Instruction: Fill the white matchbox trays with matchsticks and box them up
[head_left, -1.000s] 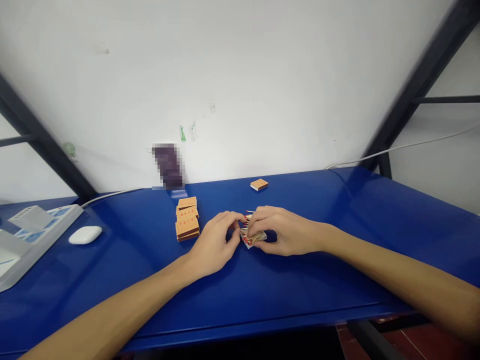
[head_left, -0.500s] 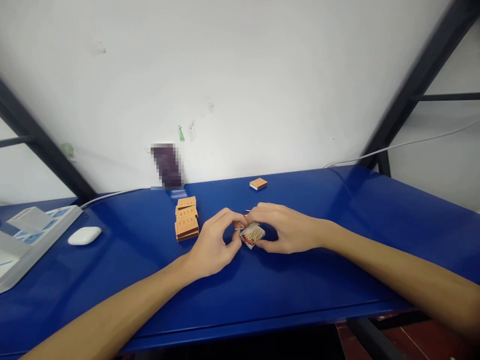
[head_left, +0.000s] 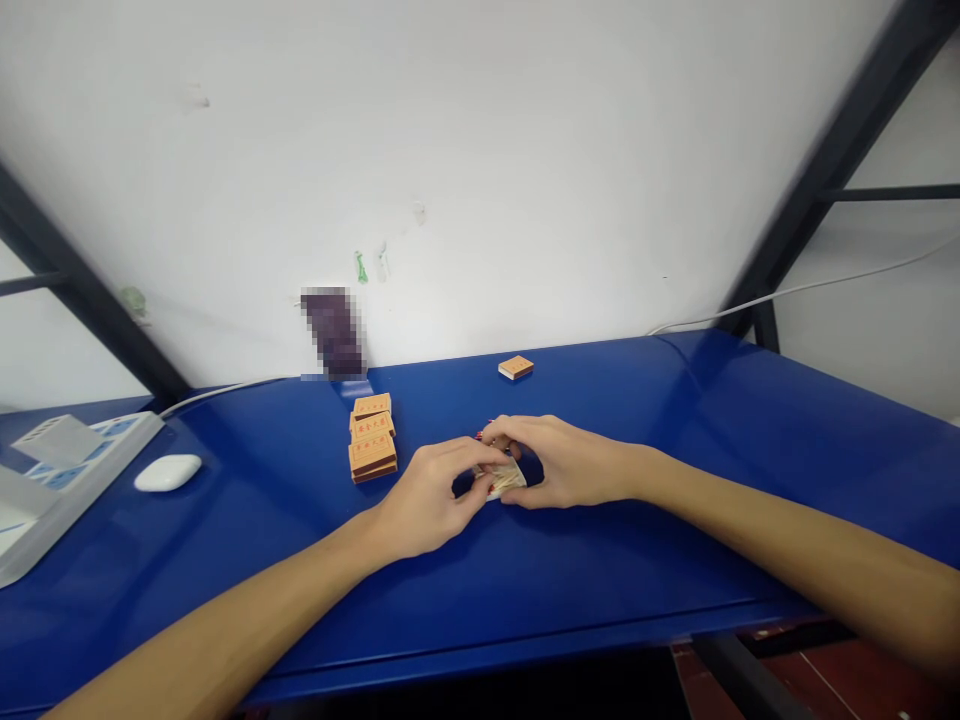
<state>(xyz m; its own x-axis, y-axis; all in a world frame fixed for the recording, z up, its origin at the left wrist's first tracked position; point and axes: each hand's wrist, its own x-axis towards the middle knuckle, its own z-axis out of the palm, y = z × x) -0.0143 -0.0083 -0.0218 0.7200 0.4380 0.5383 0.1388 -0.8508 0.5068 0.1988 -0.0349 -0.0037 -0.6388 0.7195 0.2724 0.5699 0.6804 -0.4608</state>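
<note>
An open matchbox tray (head_left: 508, 478) filled with red-tipped matches lies on the blue table (head_left: 600, 560) between my hands. My left hand (head_left: 431, 495) pinches its left end with thumb and fingers curled. My right hand (head_left: 559, 460) curls over the tray from the right, fingertips on the matches. A few loose matches poke out just behind my fingers. Most of the tray is hidden by my fingers.
A row of several orange matchboxes (head_left: 372, 438) lies left of my hands, and a single matchbox (head_left: 516, 367) sits near the wall. A white earbud case (head_left: 167, 472) and a white power strip (head_left: 60, 470) are at the far left. Black frame struts rise on both sides.
Both hands have closed in over the tray and shifted slightly nearer to me. The matches that showed between my fingers half a second ago are mostly covered.
</note>
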